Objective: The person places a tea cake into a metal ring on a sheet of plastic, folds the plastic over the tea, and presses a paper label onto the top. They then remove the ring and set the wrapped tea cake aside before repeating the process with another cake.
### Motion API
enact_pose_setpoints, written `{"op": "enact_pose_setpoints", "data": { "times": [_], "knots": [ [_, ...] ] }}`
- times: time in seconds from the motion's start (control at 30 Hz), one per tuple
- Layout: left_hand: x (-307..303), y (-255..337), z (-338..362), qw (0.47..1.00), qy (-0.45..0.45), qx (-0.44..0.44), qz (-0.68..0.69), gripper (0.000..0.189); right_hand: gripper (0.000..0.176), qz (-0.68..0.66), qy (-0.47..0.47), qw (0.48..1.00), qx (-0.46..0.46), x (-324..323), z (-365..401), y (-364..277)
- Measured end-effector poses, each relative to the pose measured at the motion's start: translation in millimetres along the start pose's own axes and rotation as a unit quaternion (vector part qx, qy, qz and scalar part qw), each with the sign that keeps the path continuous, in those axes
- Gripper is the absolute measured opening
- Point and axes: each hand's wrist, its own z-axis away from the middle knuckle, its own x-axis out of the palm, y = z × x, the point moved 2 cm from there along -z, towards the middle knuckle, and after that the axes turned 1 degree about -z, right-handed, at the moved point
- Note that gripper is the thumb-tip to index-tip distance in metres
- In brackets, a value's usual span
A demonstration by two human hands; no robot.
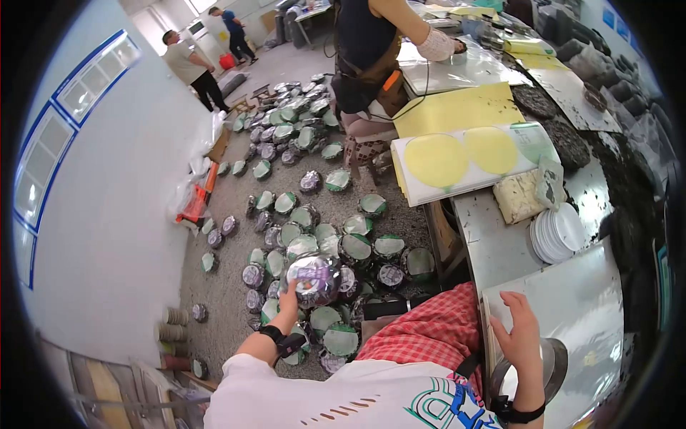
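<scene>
My left hand [289,299] is stretched out over the floor at my left side, its fingers on the edge of a round, shiny wrapped package [314,277]. This package has a purple and white label on its upper face. Below and around it lie many similar round packages [339,339], some showing green and silvery faces. My right hand [519,327] is raised over the metal-topped table with fingers spread and nothing in them. Beneath its wrist is a round metal ring or pan [554,368], partly covered by my forearm.
A stack of white discs [557,232], a pale wrapped block [517,196] and printed yellow sheets [464,159] sit on the table. A co-worker [368,50] sits ahead at the same bench. Two people [191,68] stand farther back. An orange-red object [196,200] lies by the left wall.
</scene>
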Motion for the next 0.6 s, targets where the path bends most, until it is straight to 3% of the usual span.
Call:
{"op": "enact_pose_setpoints", "data": {
  "times": [0.03, 0.07, 0.1, 0.13, 0.17, 0.2, 0.23, 0.27, 0.3, 0.37, 0.4, 0.47, 0.5, 0.6],
  "knots": [
    [-9, -8, -13, 1.000, -0.005, -0.002, -0.006, 0.071, 0.048, 0.020, 0.013, 1.000, 0.008, -2, 7, 3],
    [-19, -19, -20, 0.972, -0.075, -0.064, -0.215, 0.070, 0.048, 0.038, 0.022, 0.999, 0.015, -2, 14, 4],
    [-25, -30, -25, 0.892, -0.141, -0.122, -0.411, 0.070, 0.049, 0.033, 0.028, 0.998, 0.043, -2, 21, 4],
    [-19, -19, -10, 0.890, -0.146, -0.121, -0.414, 0.070, 0.049, 0.035, 0.030, 0.998, 0.047, -6, 26, 3],
    [-6, 6, 22, 0.827, -0.134, 0.028, -0.545, 0.065, 0.049, 0.057, 0.034, 0.996, 0.061, -13, 33, 4],
    [4, 20, 40, 0.729, -0.118, 0.176, -0.651, 0.061, 0.050, 0.078, 0.037, 0.993, 0.075, -20, 43, 7],
    [15, 17, 31, 0.713, -0.127, 0.303, -0.620, 0.053, 0.050, 0.132, 0.066, 0.984, 0.097, -31, 59, 18],
    [39, 31, 35, 0.736, -0.147, 0.357, -0.557, 0.036, 0.051, 0.185, 0.094, 0.971, 0.118, -45, 79, 36],
    [71, 60, 50, 0.748, -0.208, 0.356, -0.521, 0.026, 0.052, 0.184, 0.151, 0.956, 0.173, -63, 104, 57],
    [148, 122, 108, 0.704, -0.312, 0.449, -0.453, 0.020, 0.056, 0.173, 0.249, 0.917, 0.260, -96, 166, 98],
    [189, 144, 139, 0.652, -0.402, 0.499, -0.406, 0.021, 0.058, 0.162, 0.292, 0.897, 0.290, -105, 202, 118],
    [262, 191, 244, 0.490, -0.573, 0.609, -0.247, 0.017, 0.062, -0.014, 0.245, 0.906, 0.346, -87, 272, 164],
    [295, 201, 294, 0.386, -0.653, 0.619, -0.203, 0.017, 0.062, -0.015, 0.260, 0.905, 0.336, -77, 274, 158],
    [376, 172, 410, 0.068, -0.756, 0.649, -0.057, 0.025, 0.059, -0.235, 0.282, 0.821, 0.438, -26, 245, 98]
  ]
}}
